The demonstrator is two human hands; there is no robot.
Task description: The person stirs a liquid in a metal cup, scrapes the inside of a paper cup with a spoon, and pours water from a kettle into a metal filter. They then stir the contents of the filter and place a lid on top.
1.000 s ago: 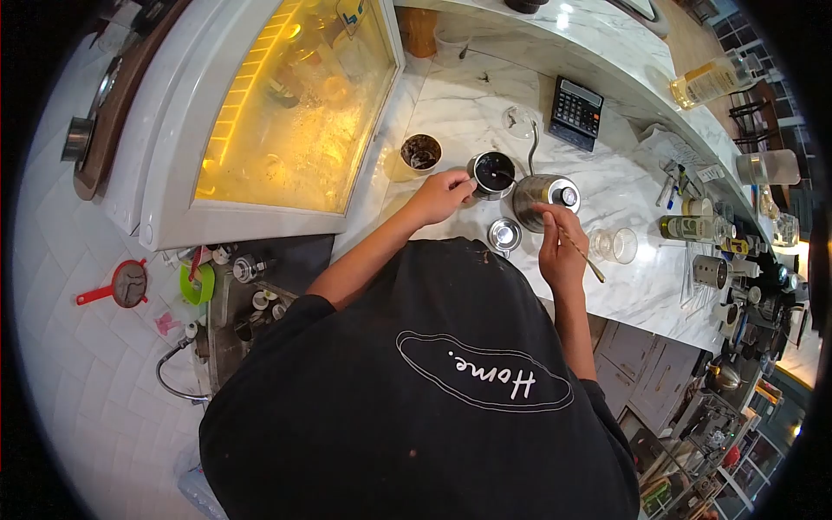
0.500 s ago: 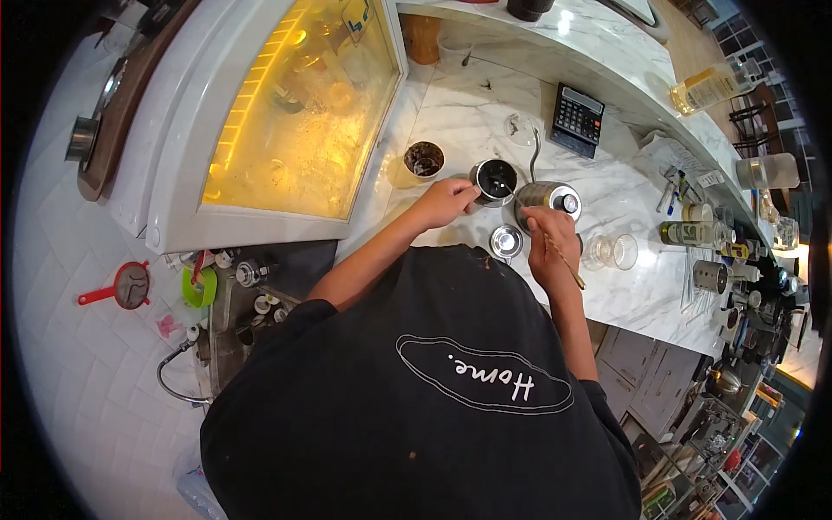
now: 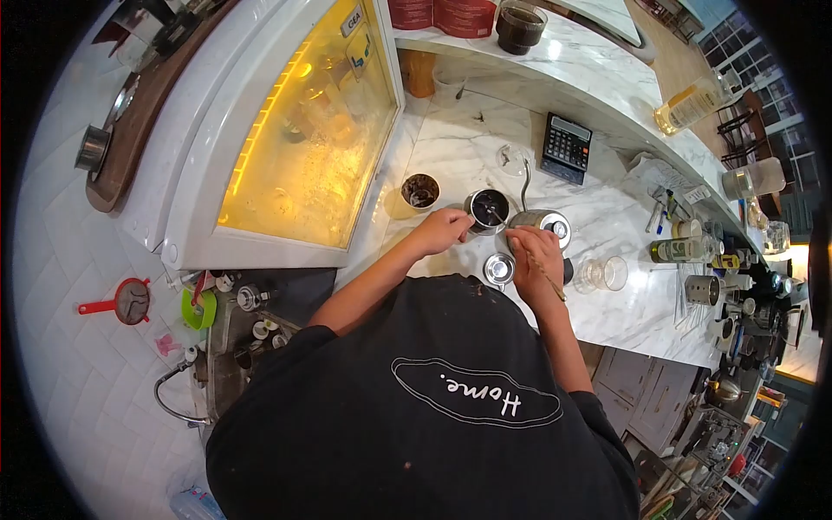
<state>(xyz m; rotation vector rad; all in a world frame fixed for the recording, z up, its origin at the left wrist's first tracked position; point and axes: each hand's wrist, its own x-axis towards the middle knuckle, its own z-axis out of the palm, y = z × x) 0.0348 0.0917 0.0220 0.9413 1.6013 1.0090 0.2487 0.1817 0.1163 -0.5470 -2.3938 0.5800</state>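
A round metal cup (image 3: 479,198) with dark contents stands on the marble counter. My left hand (image 3: 445,230) is closed at its left edge, apparently on the handle, which the fingers mostly hide. My right hand (image 3: 532,246) is closed around a long bar spoon with a twisted shaft (image 3: 546,276), its far end reaching into the cup. Just behind the right hand stands a gooseneck kettle (image 3: 544,221), partly covered by the fingers. A small metal strainer-like piece (image 3: 498,269) lies between my hands. Left of the cup is another cup with dark grounds (image 3: 420,191).
To the left is a white fridge with a yellow-lit glass door (image 3: 312,130). A calculator (image 3: 567,147) lies behind the kettle, and clear glasses (image 3: 612,273) stand at the right. Bottles and utensils line the right side. A raised ledge (image 3: 598,65) borders the back.
The view has shifted slightly, with more of the back ledge showing. My right hand has moved a little closer to the cup, and the spoon's end has shifted inside it.
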